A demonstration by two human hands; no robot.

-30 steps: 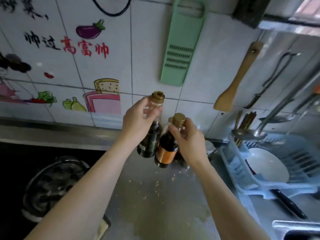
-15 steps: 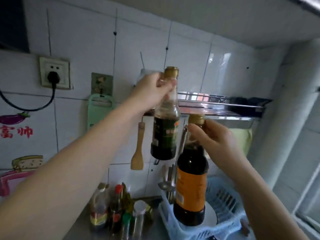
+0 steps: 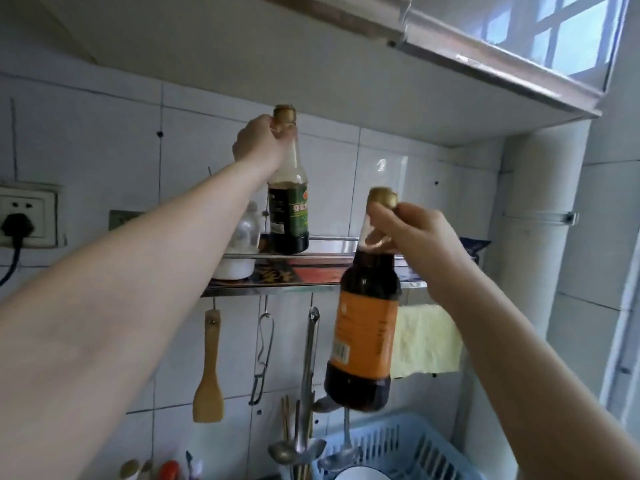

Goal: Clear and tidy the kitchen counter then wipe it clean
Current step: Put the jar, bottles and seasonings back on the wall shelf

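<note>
Left hand (image 3: 260, 143) grips green bottle (image 3: 288, 206) neck — seat flat on shelf (image 3: 311, 268); right hand (image 3: 412, 237) grips orange bottle (image 3: 363, 327) — keep upright.

Glossy white wall tiles (image 3: 381, 188) are reflecting light behind a shiny metal shelf (image 3: 277, 291); a matt wooden spatula (image 3: 209, 372), soft yellow cloth (image 3: 427, 341) and ribbed blue plastic rack (image 3: 398, 448) are showing below.

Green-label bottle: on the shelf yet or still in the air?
On the shelf, apparently: green-label bottle upright, base at the metal shelf; left hand grips its neck.
</note>
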